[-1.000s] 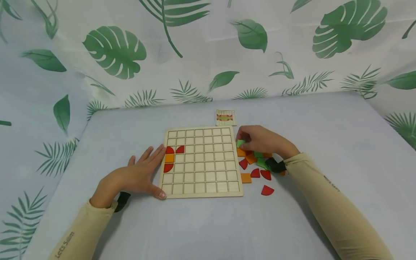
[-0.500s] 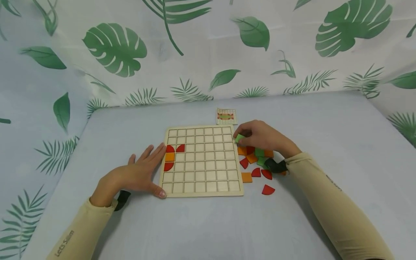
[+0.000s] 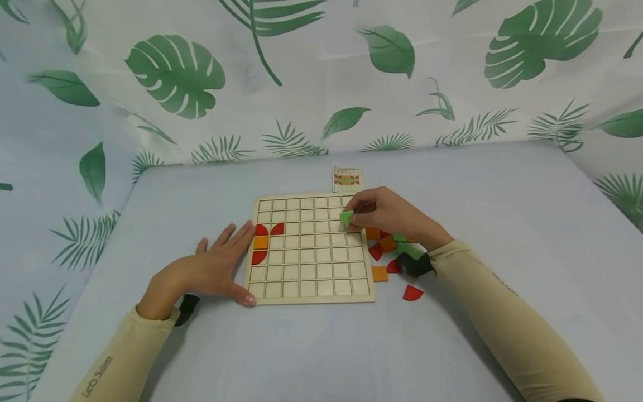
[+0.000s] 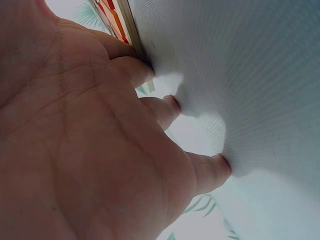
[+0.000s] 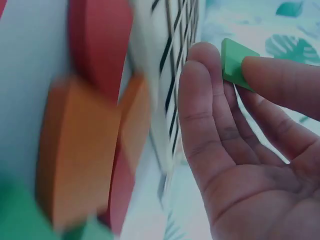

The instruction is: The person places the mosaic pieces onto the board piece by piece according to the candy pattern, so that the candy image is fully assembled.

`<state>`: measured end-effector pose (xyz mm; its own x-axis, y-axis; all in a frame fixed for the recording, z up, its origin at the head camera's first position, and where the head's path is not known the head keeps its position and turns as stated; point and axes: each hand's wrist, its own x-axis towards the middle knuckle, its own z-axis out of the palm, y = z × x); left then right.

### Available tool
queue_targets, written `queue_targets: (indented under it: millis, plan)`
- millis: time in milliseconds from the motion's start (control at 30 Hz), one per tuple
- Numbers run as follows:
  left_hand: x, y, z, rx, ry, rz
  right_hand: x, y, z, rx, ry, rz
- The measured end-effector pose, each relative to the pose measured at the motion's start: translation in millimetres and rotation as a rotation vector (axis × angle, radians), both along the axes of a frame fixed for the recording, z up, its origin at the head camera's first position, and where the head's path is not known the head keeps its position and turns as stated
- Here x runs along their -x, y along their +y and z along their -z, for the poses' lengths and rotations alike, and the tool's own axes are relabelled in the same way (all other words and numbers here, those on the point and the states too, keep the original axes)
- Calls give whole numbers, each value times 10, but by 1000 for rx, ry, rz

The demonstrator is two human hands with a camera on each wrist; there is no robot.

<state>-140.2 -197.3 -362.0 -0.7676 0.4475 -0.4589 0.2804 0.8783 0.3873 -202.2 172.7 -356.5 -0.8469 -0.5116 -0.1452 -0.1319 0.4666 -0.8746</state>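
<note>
One green square [image 3: 346, 217] is pinched between thumb and finger of the right hand [image 3: 384, 215], above the right side of the board [image 3: 308, 258]. The left hand [image 3: 213, 273] is spread wide, touching the board's left edge. Three red pieces [image 3: 277, 228] and one orange square [image 3: 260, 242] sit in the board's boxes. Only the left wrist view clearly shows left fingertips [image 4: 219, 167] touching the table [image 4: 280, 90].

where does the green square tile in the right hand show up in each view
Head: green square tile just right of centre, seen over the wooden grid board.
Left wrist: not in it.
Right wrist: upper part, right of centre.
Shared landmark: wooden grid board, mid-picture in head, top edge in left wrist, upper middle in right wrist.
</note>
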Motion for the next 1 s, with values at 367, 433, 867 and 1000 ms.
queue_targets:
  millis: [367, 433, 867, 1000]
  plan:
    - [51, 16, 14, 15, -9, 2, -172, -287, 3, 21, 22, -90]
    - [51, 11, 16, 14, -14, -6, -175, -337, 13, 21, 26, -105]
    - [26, 0, 33, 12, -16, -18, -55, -786, 31, 43, 67, -199]
    - [45, -5, 35, 8, -24, -20, 22, -935, 28, 23, 82, -213]
